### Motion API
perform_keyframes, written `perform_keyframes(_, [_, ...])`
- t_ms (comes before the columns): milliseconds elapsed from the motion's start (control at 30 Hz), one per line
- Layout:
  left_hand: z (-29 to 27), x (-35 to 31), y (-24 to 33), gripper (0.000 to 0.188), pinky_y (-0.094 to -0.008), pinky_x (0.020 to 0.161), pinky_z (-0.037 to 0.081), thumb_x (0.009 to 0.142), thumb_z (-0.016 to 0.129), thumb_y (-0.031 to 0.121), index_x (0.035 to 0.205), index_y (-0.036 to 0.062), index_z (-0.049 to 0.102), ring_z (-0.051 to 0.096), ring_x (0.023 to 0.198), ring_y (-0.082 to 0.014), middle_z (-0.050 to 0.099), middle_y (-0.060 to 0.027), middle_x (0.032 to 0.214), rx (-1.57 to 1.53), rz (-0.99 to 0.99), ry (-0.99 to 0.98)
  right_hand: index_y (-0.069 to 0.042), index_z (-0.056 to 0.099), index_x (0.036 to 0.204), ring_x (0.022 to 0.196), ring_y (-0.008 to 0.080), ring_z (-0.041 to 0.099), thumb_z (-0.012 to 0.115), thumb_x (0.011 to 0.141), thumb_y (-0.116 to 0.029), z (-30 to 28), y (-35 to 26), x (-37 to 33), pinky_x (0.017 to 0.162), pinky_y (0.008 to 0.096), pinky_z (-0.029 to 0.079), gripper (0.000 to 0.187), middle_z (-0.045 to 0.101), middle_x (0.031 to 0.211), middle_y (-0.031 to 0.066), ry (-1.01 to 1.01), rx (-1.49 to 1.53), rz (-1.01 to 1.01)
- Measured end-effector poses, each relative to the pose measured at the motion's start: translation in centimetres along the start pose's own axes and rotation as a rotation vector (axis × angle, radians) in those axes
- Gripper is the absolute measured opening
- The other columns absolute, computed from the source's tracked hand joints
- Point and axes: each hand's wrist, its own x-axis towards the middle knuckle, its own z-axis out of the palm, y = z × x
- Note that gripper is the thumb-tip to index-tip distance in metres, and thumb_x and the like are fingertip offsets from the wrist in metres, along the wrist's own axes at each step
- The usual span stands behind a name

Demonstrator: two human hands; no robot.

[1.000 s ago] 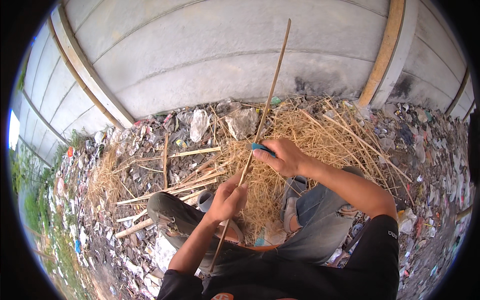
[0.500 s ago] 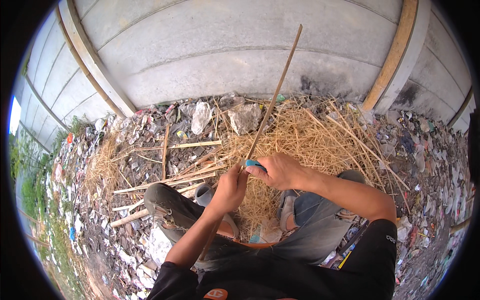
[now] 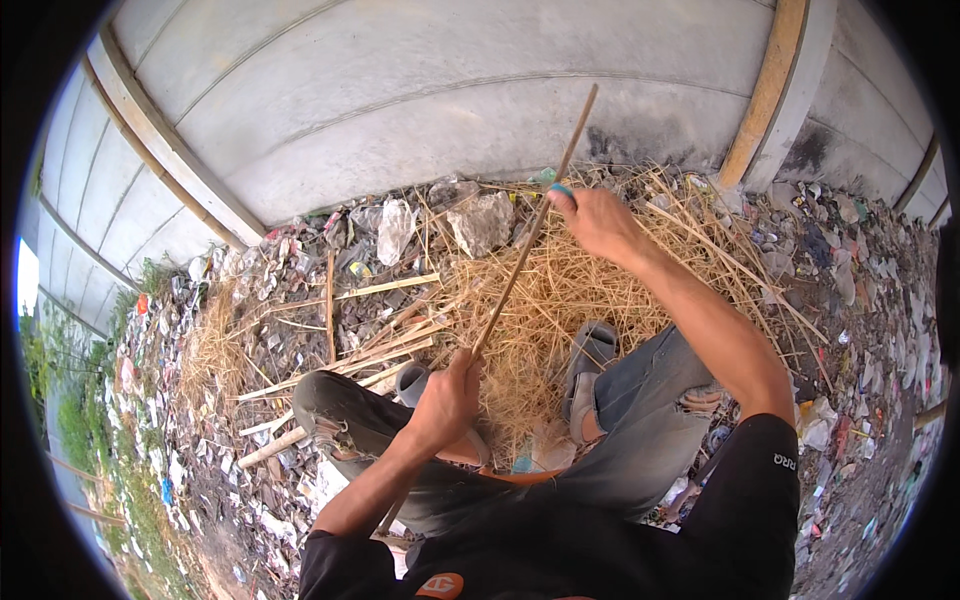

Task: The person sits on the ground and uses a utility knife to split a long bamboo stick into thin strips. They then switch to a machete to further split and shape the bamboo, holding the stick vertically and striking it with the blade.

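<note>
My left hand (image 3: 447, 405) is wrapped round a long, thin bamboo stick (image 3: 521, 258) that slants up and away toward the wall. Its lower end passes behind my left forearm. Higher up, my right hand (image 3: 597, 222) is closed on a small blue-handled knife (image 3: 561, 190), held against the stick; the blade can hardly be made out. Beneath both hands lies a heap of pale shavings (image 3: 640, 270), spread between and beyond my sandalled feet.
Several split bamboo strips (image 3: 388, 286) lie on the litter-covered ground to the left. Two pale rocks (image 3: 481, 222) sit near the concrete wall (image 3: 430, 130). A bamboo post (image 3: 765, 95) leans against it at right. My bent knees flank the shavings.
My right hand has slid up the stick, away from my left hand, with the blue knife in it. The stick's far tip has dropped a little. My left hand has lowered slightly.
</note>
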Motion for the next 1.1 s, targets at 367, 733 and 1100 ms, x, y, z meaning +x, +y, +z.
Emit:
perform_keyframes(367, [-4.1, -2.3, 0.2, 0.017, -0.0438, 0.066, 0.048, 0.103, 0.051, 0.012, 0.11, -0.0017, 0.058, 0.065, 0.074, -0.0416, 0.064, -0.0221, 0.078, -0.099, -0.172, -0.053, -0.001, 0.059, 0.098, 0.047, 0.019, 0.051, 0.043, 0.108, -0.044, -0.8, -2.2, -3.1, 0.048, 0.0387, 0.04, 0.047, 0.051, 0.055, 0.006, 0.036, 0.219, -0.207])
perform_keyframes(733, [-3.8, 0.7, 0.5, 0.018, -0.0463, 0.063, 0.047, 0.103, 0.052, 0.012, 0.112, -0.001, 0.06, 0.064, 0.068, -0.0429, 0.064, -0.0219, 0.072, -0.099, -0.131, 0.069, -0.004, 0.059, 0.084, 0.047, 0.0307, 0.058, 0.047, 0.105, -0.054, 2.7, -7.2, -7.8, 0.049, 0.0439, 0.044, 0.055, 0.056, 0.054, 0.0142, -0.126, 0.165, -0.531])
perform_keyframes(1100, [-1.2, 1.7, -0.9, 0.036, -0.0481, 0.073, 0.054, 0.098, 0.056, 0.007, 0.131, -0.0077, 0.057, 0.068, 0.085, -0.048, 0.067, -0.0332, 0.092, 0.062, 0.025, 0.179, -0.001, 0.06, 0.079, 0.048, 0.0372, 0.062, 0.049, 0.103, -0.054, 4.3, -8.4, -9.7, 0.045, 0.0483, 0.048, 0.059, 0.057, 0.051, 0.0184, -0.147, 0.116, -0.524])
